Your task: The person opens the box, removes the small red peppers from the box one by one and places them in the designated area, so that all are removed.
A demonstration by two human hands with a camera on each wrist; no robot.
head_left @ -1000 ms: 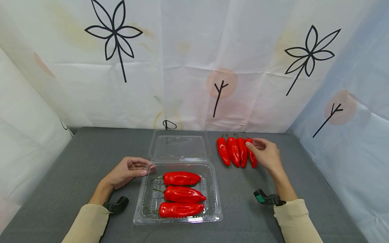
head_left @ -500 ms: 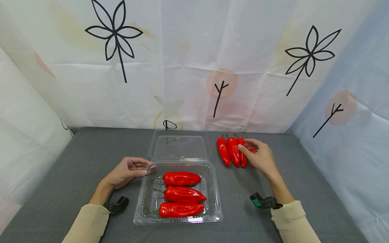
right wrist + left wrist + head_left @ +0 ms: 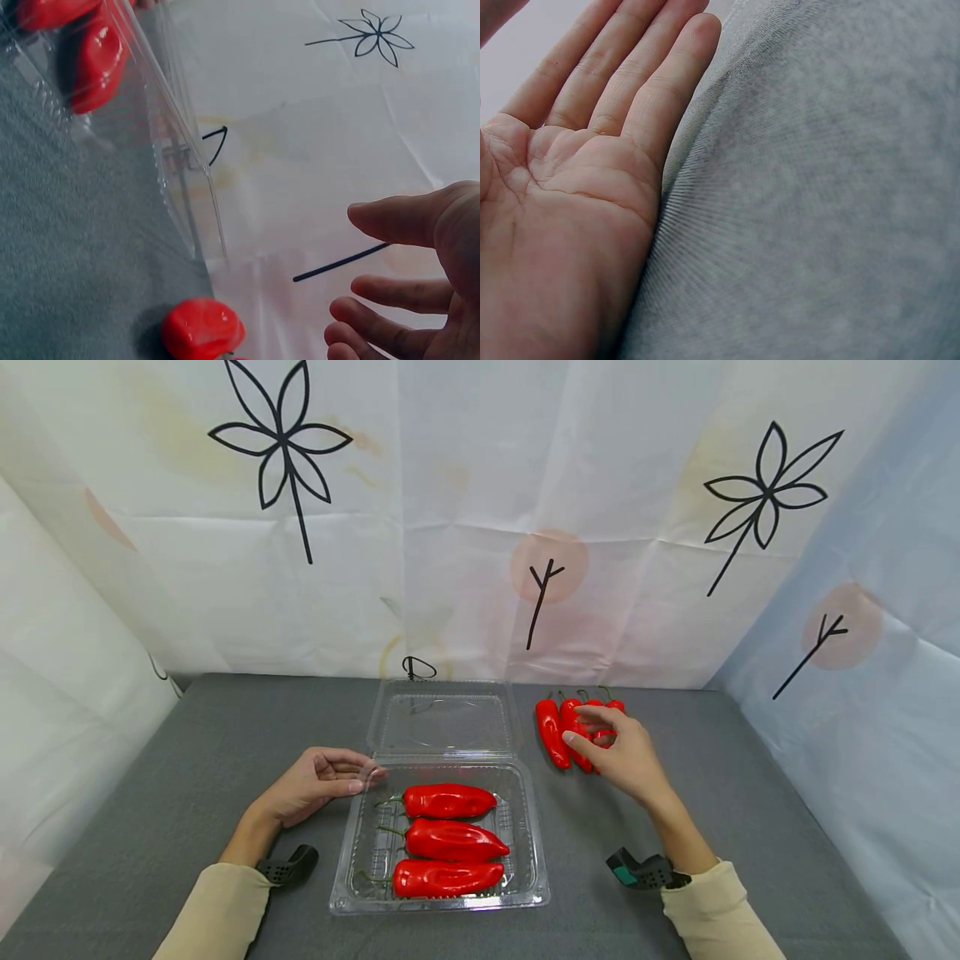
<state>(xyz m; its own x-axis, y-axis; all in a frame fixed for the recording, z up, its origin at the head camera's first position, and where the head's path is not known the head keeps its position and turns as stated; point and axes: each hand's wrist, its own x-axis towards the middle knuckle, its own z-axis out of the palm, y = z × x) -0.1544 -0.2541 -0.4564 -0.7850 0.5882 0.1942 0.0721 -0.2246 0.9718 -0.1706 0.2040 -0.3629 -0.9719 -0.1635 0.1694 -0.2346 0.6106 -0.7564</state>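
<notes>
Peppers [image 3: 573, 735], four slim red ones, lie side by side on the grey table [image 3: 187, 752], just right of the open lid of the clear clamshell tray [image 3: 525, 827]. Three larger red peppers [image 3: 448, 837] already lie in rows in the tray base.

Right hand [image 3: 618, 752]: positioned over the loose row, thumb and forefinger spread, fingers loosely curved. Fingertips reach the middle peppers; the frames do not show whether one is gripped, so its state cannot be told. The right wrist view shows the fingers apart and relaxed, with one pepper [image 3: 202, 328] below.

Recommended handling, as a judgement: pinch a single pepper at mid-body, lift it clear of its neighbours without rolling them, and keep the stem pointing consistently.

Left hand [image 3: 318, 781]: released, palm up, fingertips touching the tray's left rim.
</notes>
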